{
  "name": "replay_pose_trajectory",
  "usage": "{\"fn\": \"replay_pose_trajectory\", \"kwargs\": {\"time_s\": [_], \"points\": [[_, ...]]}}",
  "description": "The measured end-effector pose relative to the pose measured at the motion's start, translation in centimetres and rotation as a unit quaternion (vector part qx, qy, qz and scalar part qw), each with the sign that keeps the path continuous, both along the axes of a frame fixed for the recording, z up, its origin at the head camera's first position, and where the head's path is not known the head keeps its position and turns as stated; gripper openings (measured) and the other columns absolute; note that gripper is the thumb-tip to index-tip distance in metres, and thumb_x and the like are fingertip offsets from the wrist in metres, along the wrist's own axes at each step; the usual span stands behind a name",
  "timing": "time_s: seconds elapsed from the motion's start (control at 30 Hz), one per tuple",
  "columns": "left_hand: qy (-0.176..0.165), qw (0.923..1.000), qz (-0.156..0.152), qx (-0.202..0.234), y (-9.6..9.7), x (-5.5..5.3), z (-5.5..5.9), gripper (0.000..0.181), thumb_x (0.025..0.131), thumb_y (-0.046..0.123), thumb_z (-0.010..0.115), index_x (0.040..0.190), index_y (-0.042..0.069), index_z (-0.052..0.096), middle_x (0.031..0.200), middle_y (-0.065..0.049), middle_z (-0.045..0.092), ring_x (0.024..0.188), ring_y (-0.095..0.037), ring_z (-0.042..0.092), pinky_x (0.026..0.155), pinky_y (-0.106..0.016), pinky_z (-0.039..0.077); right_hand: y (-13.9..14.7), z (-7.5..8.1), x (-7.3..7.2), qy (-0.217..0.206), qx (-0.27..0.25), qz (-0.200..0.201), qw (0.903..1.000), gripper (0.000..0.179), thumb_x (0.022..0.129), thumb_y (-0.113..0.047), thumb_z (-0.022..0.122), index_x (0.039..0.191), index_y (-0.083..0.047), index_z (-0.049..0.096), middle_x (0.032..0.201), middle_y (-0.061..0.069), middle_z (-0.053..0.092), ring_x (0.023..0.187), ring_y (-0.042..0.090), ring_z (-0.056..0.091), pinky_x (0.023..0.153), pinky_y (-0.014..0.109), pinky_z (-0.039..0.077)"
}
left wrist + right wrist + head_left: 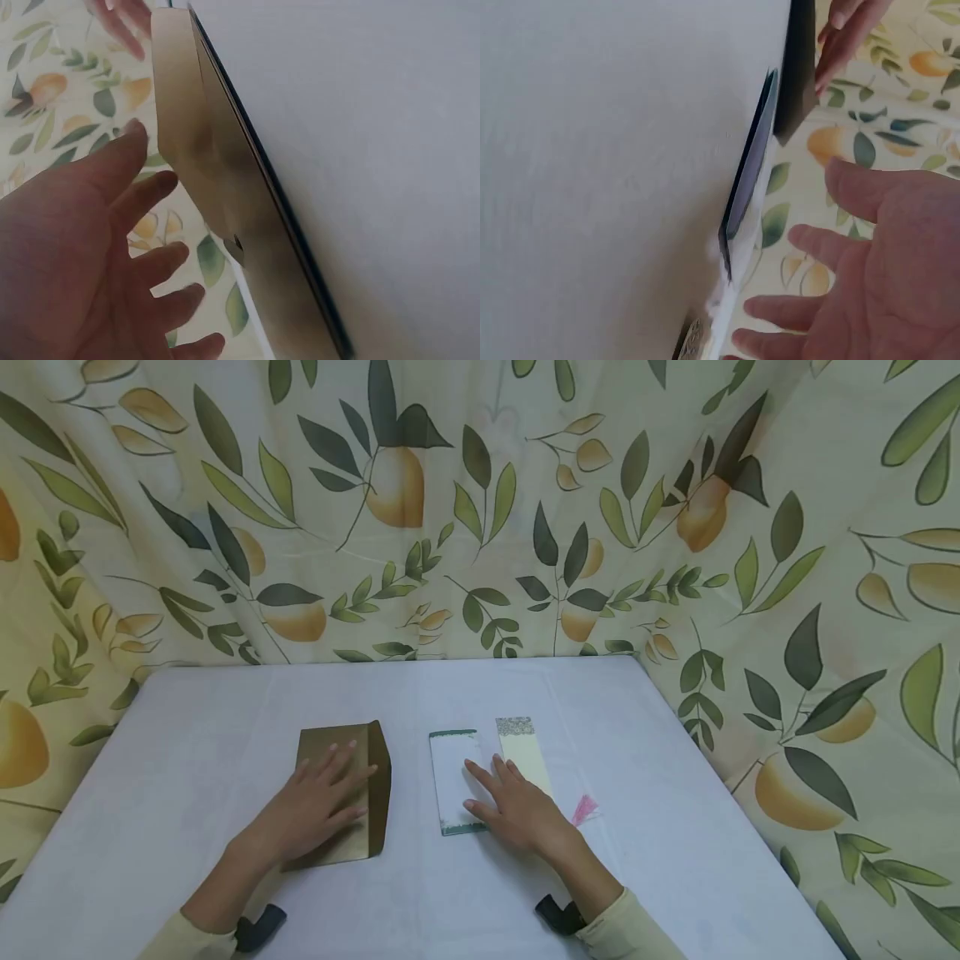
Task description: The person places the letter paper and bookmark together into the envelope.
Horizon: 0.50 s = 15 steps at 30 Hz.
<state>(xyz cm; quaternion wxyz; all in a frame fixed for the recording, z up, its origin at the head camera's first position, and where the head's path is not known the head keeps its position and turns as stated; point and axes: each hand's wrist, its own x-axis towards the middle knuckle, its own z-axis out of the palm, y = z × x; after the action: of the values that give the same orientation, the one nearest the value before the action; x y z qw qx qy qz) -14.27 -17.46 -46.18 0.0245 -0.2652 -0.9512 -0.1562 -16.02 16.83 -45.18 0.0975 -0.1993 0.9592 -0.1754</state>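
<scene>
A brown envelope (348,845) lies left of centre on the white table, its darker flap (381,802) unfolded to the right. Over it hovers my left hand (311,806), fingers spread; the left wrist view shows a gap between that hand (90,240) and the envelope (217,150). To the right lies a folded white card (452,781) with green-trimmed ends. Beside the card is a pale yellow bookmark (521,747) with a patterned top and a pink tassel (583,810). My right hand (525,814), fingers extended, is above these two and hides their lower parts. Neither hand holds anything.
White cloth covers the table (465,902). Behind and around it hangs a curtain (480,510) printed with leaves and fruit. Dark bands (260,928) sit on both wrists, by the pale sleeves.
</scene>
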Motion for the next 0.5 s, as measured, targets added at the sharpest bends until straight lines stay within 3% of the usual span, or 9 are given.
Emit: {"fn": "replay_pose_trajectory", "kwargs": {"time_s": [0.13,0.27,0.5], "points": [[-0.008,1.0,-0.003,-0.001,0.3,-0.4,-0.4,0.056,0.104,0.043,0.06,0.154,0.018,0.051,0.166,-0.022,0.024,0.15,-0.051,0.02,0.111,-0.073,0.022,-0.4,0.4,0.2,0.002,-0.008,0.025,0.9996,0.062,0.105,-0.048,0.055,0.161,-0.024,0.039,0.165,0.022,0.028,0.151,0.046,0.022,0.112,0.062,0.033],[-0.021,0.9998,0.0,0.002,0.4,-0.5,-0.7,0.056,0.104,0.043,0.06,0.153,0.018,0.052,0.167,-0.022,0.023,0.15,-0.05,0.019,0.112,-0.073,0.02,-1.7,0.3,0.2,-0.002,-0.013,0.085,0.9963,0.063,0.106,-0.048,0.055,0.162,-0.025,0.037,0.168,0.017,0.025,0.153,0.041,0.02,0.115,0.058,0.031],[-0.056,0.9983,0.014,-0.009,0.3,-0.4,-0.8,0.057,0.103,0.044,0.061,0.153,0.018,0.052,0.168,-0.021,0.021,0.151,-0.048,0.017,0.111,-0.075,0.016,-4.8,0.0,0.3,0.005,-0.003,0.228,0.9738,0.064,0.108,-0.049,0.05,0.164,-0.03,0.029,0.172,0.003,0.018,0.155,0.034,0.018,0.117,0.05,0.031]]}}
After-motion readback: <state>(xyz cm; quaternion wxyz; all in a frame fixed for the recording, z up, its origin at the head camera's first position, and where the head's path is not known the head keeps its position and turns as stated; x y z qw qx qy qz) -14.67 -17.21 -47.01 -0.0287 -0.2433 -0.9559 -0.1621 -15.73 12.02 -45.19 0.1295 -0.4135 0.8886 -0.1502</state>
